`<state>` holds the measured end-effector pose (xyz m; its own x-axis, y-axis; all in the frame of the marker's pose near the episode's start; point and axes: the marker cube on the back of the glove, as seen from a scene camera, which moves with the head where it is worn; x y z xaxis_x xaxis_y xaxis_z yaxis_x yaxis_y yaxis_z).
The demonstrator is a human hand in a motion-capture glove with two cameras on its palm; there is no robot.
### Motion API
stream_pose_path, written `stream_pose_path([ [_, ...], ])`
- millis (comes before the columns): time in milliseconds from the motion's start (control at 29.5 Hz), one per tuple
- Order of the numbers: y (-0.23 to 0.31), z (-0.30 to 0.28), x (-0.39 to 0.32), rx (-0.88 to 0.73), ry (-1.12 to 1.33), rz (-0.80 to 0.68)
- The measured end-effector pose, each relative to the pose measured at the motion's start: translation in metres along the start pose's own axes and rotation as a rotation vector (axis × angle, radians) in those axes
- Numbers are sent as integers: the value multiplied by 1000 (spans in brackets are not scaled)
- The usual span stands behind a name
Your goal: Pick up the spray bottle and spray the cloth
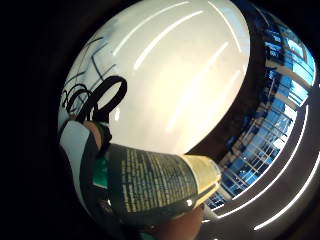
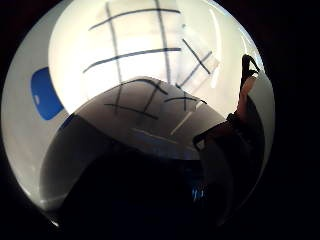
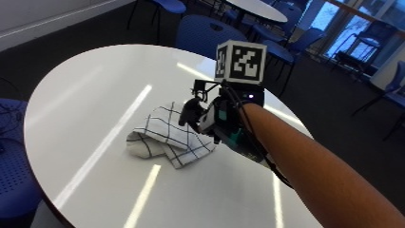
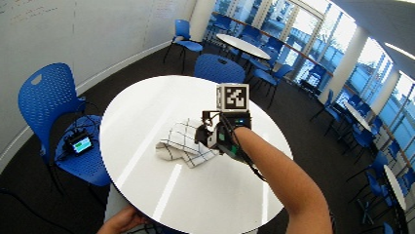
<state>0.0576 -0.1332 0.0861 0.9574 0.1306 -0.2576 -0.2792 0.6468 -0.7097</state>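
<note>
Gripping the spray bottle [image 1: 155,187], right hand [image 3: 212,118] hovers above checked cloth [image 3: 166,135] on table [image 3: 95,95]

The round white table [image 3: 76,95] had wide bare surface on all sides of the crumpled white cloth with dark grid lines [image 3: 166,135], which was the only thing lying on it, near the middle. The gloved right hand [image 3: 212,118] hung above the cloth's edge, gripping a spray bottle with a green printed label [image 1: 155,187]; the air over the cloth was free. A blue plastic chair [image 4: 55,105] with a small device on its seat stood close by one side of the table, and another blue chair [image 3: 206,33] stood at the far edge. Between them, the approach to the table was open.
</note>
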Motion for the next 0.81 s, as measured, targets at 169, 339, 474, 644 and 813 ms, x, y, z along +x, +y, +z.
stream_pose_path([
  [169, 3, -24, -8, 83, -250, -128],
  [339, 17, -56, -27, 186, -559, -273],
  [474, 26, -79, -40, 277, -730, -337],
  [644, 32, -96, -50, 434, -886, -364],
  [813, 36, -107, -63, 663, -1065, -391],
])
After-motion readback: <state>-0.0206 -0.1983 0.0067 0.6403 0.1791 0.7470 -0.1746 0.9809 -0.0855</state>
